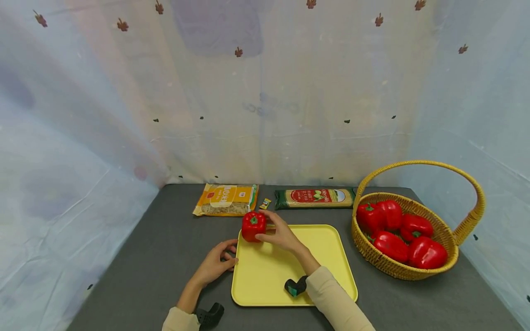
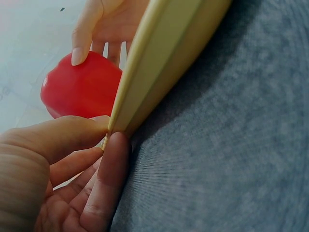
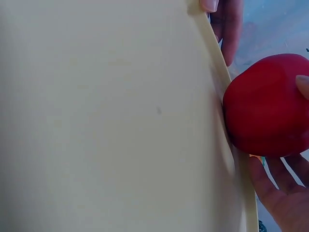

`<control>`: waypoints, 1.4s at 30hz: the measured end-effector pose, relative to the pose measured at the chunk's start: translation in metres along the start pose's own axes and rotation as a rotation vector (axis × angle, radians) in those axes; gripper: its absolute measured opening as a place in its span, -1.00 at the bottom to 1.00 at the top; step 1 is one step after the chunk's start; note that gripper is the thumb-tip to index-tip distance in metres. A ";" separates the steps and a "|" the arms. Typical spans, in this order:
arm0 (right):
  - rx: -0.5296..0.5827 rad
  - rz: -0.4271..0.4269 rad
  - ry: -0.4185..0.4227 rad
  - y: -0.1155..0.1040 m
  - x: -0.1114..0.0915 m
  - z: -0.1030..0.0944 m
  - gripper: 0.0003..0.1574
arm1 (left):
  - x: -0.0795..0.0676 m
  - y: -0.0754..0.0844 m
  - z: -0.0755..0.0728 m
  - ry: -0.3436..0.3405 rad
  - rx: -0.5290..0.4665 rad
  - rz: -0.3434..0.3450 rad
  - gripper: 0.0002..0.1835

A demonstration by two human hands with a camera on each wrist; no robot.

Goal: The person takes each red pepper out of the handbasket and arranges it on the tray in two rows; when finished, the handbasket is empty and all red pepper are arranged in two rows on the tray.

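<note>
My right hand [image 1: 279, 232] holds a red bell pepper [image 1: 253, 226] over the far left corner of a yellow tray [image 1: 265, 280]. In the right wrist view the pepper [image 3: 268, 106] overlaps the tray's rim, with the thumb on one side and the other fingers opposite. My left hand [image 1: 216, 263] is at the tray's left edge. The left wrist view has its thumb and fingers pinching the tray's rim [image 2: 126, 104], with the pepper [image 2: 82, 87] just beyond.
A yellow wicker basket [image 1: 374, 262] with a tall handle stands on the right, holding several red bell peppers. Along the back lie an orange noodle packet [image 1: 227, 200], a tiny yellow sachet [image 1: 265, 203] and a long green packet [image 1: 314, 198]. A pale curtain [image 1: 265, 101] surrounds the grey table [image 1: 165, 248].
</note>
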State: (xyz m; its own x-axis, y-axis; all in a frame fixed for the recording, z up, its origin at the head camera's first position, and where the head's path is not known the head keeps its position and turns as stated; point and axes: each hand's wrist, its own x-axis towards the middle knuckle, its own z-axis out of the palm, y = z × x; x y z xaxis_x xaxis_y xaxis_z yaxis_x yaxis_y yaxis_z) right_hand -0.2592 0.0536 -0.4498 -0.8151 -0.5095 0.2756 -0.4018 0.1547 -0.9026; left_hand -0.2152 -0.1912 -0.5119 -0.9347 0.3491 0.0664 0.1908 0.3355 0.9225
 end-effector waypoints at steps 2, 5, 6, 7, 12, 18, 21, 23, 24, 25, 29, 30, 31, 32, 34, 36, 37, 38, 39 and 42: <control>0.002 0.000 0.001 0.000 0.000 0.000 -0.13 | 0.000 0.000 0.000 -0.005 0.001 -0.003 -0.41; 0.014 0.008 0.002 0.000 0.000 0.000 -0.10 | 0.000 0.000 0.000 -0.008 -0.004 -0.005 -0.40; 0.015 0.012 0.001 0.000 0.000 0.000 -0.09 | 0.000 0.001 0.000 -0.007 -0.005 -0.007 -0.40; 0.017 0.016 0.001 -0.001 -0.001 0.000 -0.08 | 0.000 0.001 -0.001 -0.005 -0.010 -0.006 -0.40; -0.003 0.014 0.005 -0.003 -0.002 -0.001 -0.06 | 0.000 0.003 -0.001 -0.001 -0.026 0.008 -0.39; -0.023 0.001 0.017 0.000 -0.001 -0.007 -0.07 | -0.003 0.009 0.000 -0.012 -0.028 0.005 -0.39; -0.033 -0.003 0.019 -0.006 -0.004 -0.012 -0.08 | -0.007 0.023 -0.001 -0.022 -0.019 0.005 -0.40; -0.045 -0.008 0.019 -0.011 -0.007 -0.015 -0.08 | -0.010 0.032 -0.002 -0.027 -0.018 0.001 -0.41; -0.039 -0.002 0.013 -0.017 -0.010 -0.018 -0.08 | -0.011 0.037 -0.003 -0.028 -0.009 -0.002 -0.41; -0.038 -0.001 0.007 -0.023 -0.013 -0.020 -0.09 | -0.011 0.039 -0.003 -0.028 -0.008 0.001 -0.41; -0.073 -0.028 0.013 -0.030 -0.023 -0.031 -0.09 | -0.011 0.042 -0.003 -0.027 0.001 -0.001 -0.42; -0.087 -0.037 0.019 -0.032 -0.026 -0.035 -0.09 | -0.011 0.041 -0.003 -0.026 0.003 -0.002 -0.42; -0.099 -0.044 0.023 -0.034 -0.029 -0.039 -0.09 | -0.011 0.040 -0.002 -0.024 0.004 -0.003 -0.42; -0.113 -0.053 0.031 -0.036 -0.033 -0.043 -0.09 | -0.010 0.038 -0.002 -0.022 0.003 -0.001 -0.42; -0.136 -0.070 0.050 -0.040 -0.040 -0.052 -0.09 | -0.008 0.032 0.000 -0.016 0.001 0.001 -0.42; -0.155 -0.098 0.069 -0.043 -0.048 -0.061 -0.11 | -0.005 0.022 0.001 -0.009 0.005 0.005 -0.41; -0.165 -0.111 0.079 -0.045 -0.052 -0.067 -0.12 | -0.004 0.017 0.001 -0.006 0.008 0.006 -0.41; -0.181 -0.124 0.092 -0.046 -0.057 -0.072 -0.13 | -0.003 0.012 0.002 -0.004 0.010 0.014 -0.41; -0.194 -0.138 0.102 -0.047 -0.061 -0.078 -0.13 | -0.002 0.008 0.002 -0.001 0.009 0.014 -0.41; -0.239 -0.160 0.144 -0.050 -0.075 -0.095 -0.15 | -0.001 0.000 0.001 0.003 0.000 0.023 -0.40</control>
State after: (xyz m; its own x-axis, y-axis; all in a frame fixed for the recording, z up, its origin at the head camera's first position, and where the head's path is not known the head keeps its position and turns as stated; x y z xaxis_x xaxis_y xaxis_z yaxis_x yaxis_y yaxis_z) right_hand -0.2178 0.1647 -0.3934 -0.7777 -0.4208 0.4671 -0.6023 0.2856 -0.7454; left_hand -0.2144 -0.1906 -0.5124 -0.9310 0.3542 0.0883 0.2119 0.3273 0.9208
